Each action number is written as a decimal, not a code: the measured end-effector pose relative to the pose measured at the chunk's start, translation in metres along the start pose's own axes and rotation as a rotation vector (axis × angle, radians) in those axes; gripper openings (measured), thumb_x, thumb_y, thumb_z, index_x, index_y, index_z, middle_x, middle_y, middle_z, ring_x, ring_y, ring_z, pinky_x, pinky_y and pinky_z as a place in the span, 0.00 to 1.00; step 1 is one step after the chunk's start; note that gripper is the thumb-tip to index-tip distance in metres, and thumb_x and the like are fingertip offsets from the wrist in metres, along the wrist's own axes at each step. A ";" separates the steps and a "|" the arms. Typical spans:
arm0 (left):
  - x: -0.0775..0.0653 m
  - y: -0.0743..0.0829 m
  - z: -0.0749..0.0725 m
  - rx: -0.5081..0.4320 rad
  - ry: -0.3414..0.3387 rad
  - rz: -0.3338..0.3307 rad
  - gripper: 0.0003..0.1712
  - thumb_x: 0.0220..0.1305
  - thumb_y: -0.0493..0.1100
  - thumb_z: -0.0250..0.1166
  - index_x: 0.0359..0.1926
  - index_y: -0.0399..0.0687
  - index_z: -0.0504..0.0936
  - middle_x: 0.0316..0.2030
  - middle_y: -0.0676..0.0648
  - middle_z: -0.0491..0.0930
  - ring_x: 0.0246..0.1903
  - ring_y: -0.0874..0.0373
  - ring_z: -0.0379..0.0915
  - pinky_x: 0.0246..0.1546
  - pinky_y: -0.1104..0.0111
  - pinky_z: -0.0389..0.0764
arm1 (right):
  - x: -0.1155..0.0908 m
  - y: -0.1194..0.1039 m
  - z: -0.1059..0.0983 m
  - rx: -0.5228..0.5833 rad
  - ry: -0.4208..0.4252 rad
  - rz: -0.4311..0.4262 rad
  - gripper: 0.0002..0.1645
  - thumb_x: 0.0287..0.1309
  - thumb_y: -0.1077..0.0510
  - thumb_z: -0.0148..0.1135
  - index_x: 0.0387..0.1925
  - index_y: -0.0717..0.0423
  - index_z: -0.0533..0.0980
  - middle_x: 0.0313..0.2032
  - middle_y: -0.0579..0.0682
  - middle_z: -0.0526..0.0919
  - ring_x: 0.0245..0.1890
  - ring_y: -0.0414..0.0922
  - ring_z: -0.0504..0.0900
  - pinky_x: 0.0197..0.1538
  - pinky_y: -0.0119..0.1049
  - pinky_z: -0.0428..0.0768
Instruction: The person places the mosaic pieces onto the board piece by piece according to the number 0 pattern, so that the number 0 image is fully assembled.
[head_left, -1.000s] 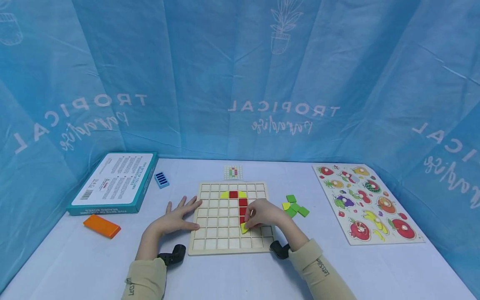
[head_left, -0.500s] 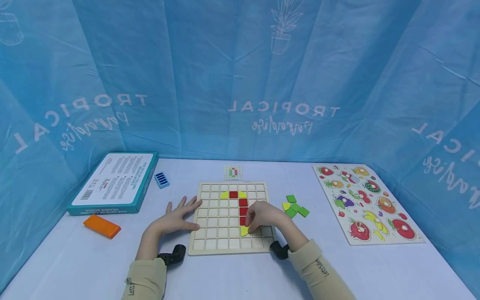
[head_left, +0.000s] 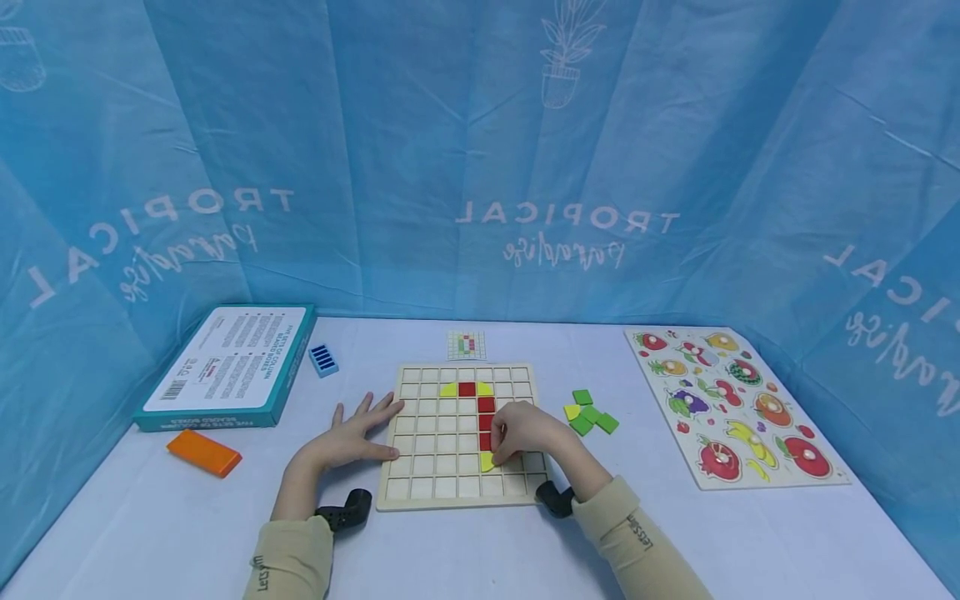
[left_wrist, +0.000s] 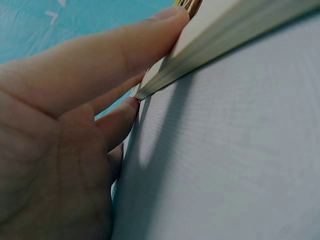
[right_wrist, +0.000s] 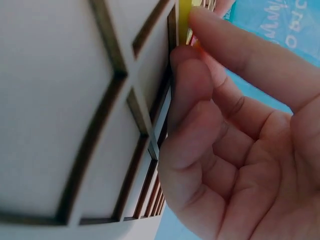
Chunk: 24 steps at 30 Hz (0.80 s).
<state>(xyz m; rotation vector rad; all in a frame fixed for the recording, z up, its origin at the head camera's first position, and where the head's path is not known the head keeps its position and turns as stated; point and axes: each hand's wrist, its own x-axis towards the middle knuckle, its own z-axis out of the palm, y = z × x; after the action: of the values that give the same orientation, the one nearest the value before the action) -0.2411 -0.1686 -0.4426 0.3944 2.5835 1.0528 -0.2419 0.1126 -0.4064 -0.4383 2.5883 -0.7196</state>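
Note:
A wooden grid board (head_left: 435, 492) lies on the table with red square tiles (head_left: 486, 422) in one column. One more red tile (head_left: 467, 389) sits at the top between two yellow rounded tiles (head_left: 448, 389). My right hand (head_left: 528, 429) is over the board, fingers curled, with thumb and fingertips at a yellow quarter-round tile (head_left: 487, 462) below the red column. In the right wrist view the thumb touches that yellow tile (right_wrist: 184, 20). My left hand (head_left: 347, 437) spreads its fingers along the board's left edge, thumb and fingertips resting on the rim (left_wrist: 200, 55).
Several green tiles (head_left: 590, 414) and a yellow tile (head_left: 572, 412) lie right of the board. Behind it is a small pattern card (head_left: 467, 345). A fruit puzzle (head_left: 738, 408) lies at right; a teal box (head_left: 225, 367), a blue piece (head_left: 323, 360) and an orange block (head_left: 204, 452) at left.
The yellow tile has straightened into the cell below the red tiles, after lying tilted under the right fingers. The right fingers have shifted slightly; the left hand stays where it was.

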 end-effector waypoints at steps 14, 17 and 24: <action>-0.001 0.000 0.000 -0.032 0.001 0.022 0.54 0.43 0.57 0.69 0.69 0.44 0.56 0.71 0.38 0.43 0.69 0.39 0.22 0.60 0.44 0.13 | 0.000 0.020 -0.017 0.228 0.000 -0.093 0.06 0.46 0.62 0.69 0.25 0.54 0.77 0.22 0.47 0.79 0.23 0.44 0.77 0.29 0.35 0.78; -0.003 -0.001 0.001 -0.063 0.009 0.049 0.55 0.41 0.61 0.68 0.69 0.46 0.58 0.71 0.38 0.44 0.69 0.39 0.21 0.59 0.45 0.10 | -0.002 0.025 -0.024 0.283 0.003 -0.129 0.06 0.47 0.61 0.68 0.28 0.56 0.77 0.25 0.48 0.80 0.26 0.45 0.78 0.32 0.36 0.78; -0.003 -0.002 0.000 -0.060 0.005 0.041 0.55 0.41 0.61 0.68 0.69 0.46 0.57 0.71 0.38 0.43 0.69 0.40 0.21 0.59 0.45 0.10 | -0.005 0.037 -0.038 0.348 0.055 -0.175 0.10 0.50 0.61 0.66 0.35 0.61 0.77 0.31 0.48 0.80 0.32 0.44 0.77 0.38 0.35 0.76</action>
<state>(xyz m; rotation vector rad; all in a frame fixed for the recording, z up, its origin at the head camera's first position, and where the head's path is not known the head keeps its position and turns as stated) -0.2385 -0.1709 -0.4432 0.4315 2.5514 1.1442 -0.2621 0.1608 -0.3948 -0.5426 2.4239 -1.2314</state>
